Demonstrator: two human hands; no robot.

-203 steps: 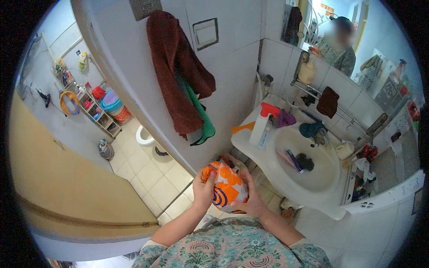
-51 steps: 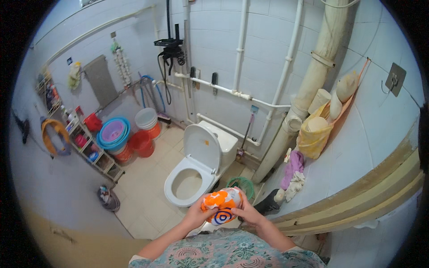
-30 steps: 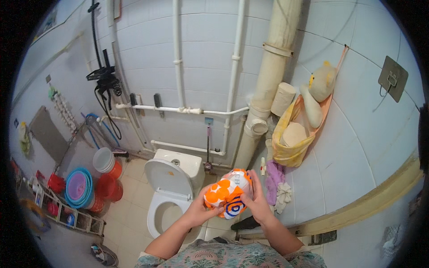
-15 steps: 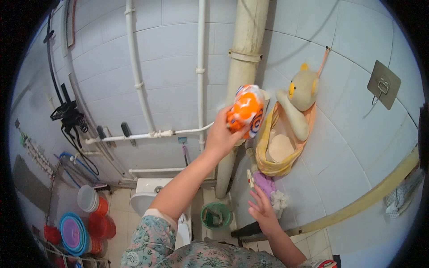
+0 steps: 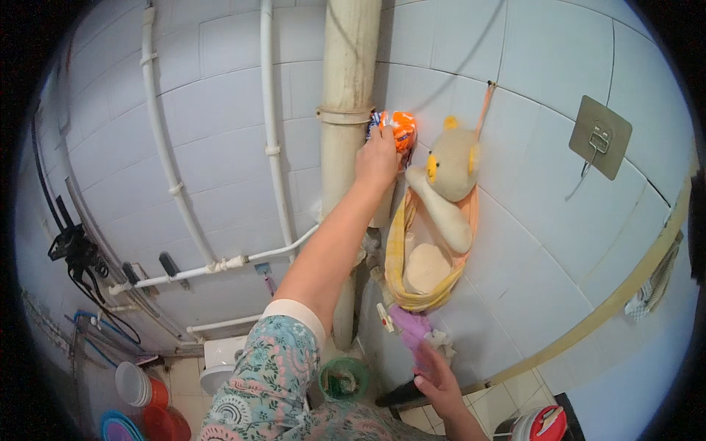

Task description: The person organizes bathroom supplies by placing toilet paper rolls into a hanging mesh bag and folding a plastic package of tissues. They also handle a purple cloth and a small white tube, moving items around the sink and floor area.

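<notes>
My left hand is closed on a soft orange, white and blue plastic package, holding it high up beside the thick cream pipe. Its arm stretches upward, and the fingers hide part of the package. Just right of it a plush toy with yellow ears rests in a yellow and peach cloth sling hung on the tiled wall. Lower down, my right hand is open and holds nothing, its fingers extended. Those fingers are close to a purple cloth and a whitish mesh puff.
Thin white pipes run along the wall. A metal plate hook is fixed at right. On the floor stand a toilet, a green basket, red buckets, blue basins and a red-lidded bucket.
My left hand has carried the package upward and farther away, beside the thick pipe. My right hand has moved slightly lower. The view has shifted to the right.
</notes>
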